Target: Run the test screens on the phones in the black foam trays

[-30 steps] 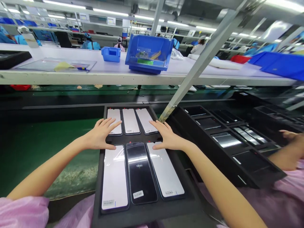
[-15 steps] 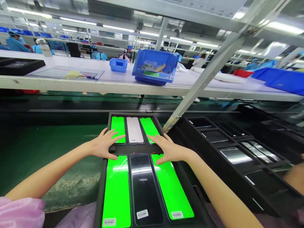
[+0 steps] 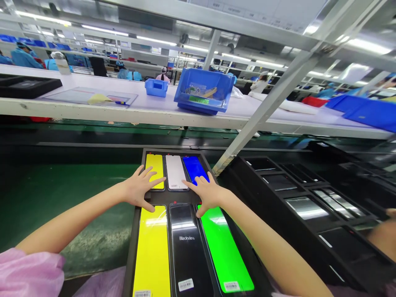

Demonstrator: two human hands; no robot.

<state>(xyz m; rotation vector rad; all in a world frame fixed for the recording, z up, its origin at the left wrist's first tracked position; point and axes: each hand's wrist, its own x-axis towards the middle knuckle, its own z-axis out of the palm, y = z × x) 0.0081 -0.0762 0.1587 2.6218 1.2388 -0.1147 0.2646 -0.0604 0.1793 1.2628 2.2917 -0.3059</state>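
In front of me a black foam tray (image 3: 181, 196) holds several phones in two rows. My left hand (image 3: 138, 188) is spread, its fingers over the far-left yellow-screened phone (image 3: 154, 161) and its thumb at the top of the near-left yellow phone (image 3: 152, 251). With fingers apart, my right hand (image 3: 206, 192) spans the far-right blue phone (image 3: 194, 166) and the top of the near-right green phone (image 3: 229, 251); one fingertip reaches the white-screened phone (image 3: 175, 171). Between the near phones lies a dark phone showing "Blackview" (image 3: 187, 238). Whether the fingertips press the glass I cannot tell.
To the right stand black trays (image 3: 278, 198) of dark phones, with a blurred hand (image 3: 385, 235) beside them. A metal post (image 3: 266, 111) slants down near my tray. Blue bins (image 3: 204, 90) sit on the white shelf (image 3: 123, 113) ahead. A green surface (image 3: 77, 181) lies left.
Both left phones turned from green to yellow, and the far-right one from green to blue. My right hand shifted left, towards the white phone. The dark phone's logo now reads fully.
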